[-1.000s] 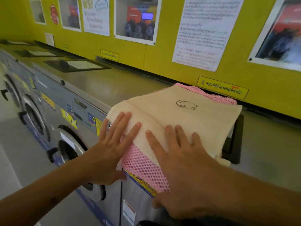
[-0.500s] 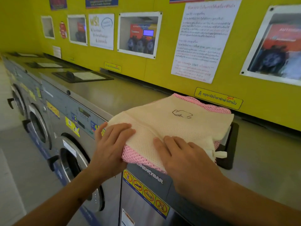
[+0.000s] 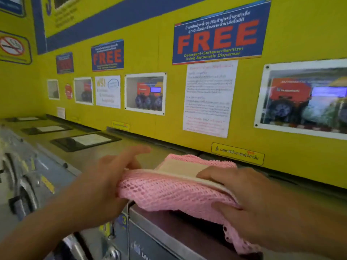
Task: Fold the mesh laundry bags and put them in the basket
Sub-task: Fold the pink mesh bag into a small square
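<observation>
A yellow wall [image 3: 154,53] hung with posters is seen behind a row of grey washing machines [image 3: 32,177] whose flat metal top [image 3: 105,152] runs from far left to near right. At the left, the left hand [image 3: 105,182] is held at the left edge of the folded bundle, its fingers spread and partly tucked under the cloth, loosely open rather than closed. In the middle, the pink mesh laundry bag [image 3: 169,194] is wrapped over the cream mesh laundry bag [image 3: 180,166], and the bundle rests on the machine top at its near edge. At the right, the bundle is pinched by the right hand [image 3: 249,201], fingers on top and thumb underneath.
</observation>
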Demonstrator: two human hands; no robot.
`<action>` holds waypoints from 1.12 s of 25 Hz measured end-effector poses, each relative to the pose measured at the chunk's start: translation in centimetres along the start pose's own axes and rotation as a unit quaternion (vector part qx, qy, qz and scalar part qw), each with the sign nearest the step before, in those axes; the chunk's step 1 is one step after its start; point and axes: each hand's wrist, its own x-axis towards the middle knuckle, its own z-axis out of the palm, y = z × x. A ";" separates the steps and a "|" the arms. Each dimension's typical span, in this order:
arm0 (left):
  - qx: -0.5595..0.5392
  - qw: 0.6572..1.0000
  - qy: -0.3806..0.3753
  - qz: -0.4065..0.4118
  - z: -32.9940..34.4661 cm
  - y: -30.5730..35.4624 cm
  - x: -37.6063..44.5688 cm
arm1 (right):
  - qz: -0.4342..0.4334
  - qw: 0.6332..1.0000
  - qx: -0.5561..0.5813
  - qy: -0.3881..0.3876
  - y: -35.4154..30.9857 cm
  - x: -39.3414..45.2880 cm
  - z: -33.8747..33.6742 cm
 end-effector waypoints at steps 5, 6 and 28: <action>-0.035 0.999 -0.036 0.002 2.6 -3.9 11.0 | 0.111 0.990 0.037 0.073 5.3 5.9 -2.8; -0.045 0.998 -0.046 -0.012 4.1 -4.9 12.9 | 0.123 0.988 0.031 0.088 6.7 7.3 -2.6; -0.086 0.936 -0.326 -0.101 15.9 -9.8 8.7 | 0.236 0.947 -0.084 -0.199 16.4 15.3 5.6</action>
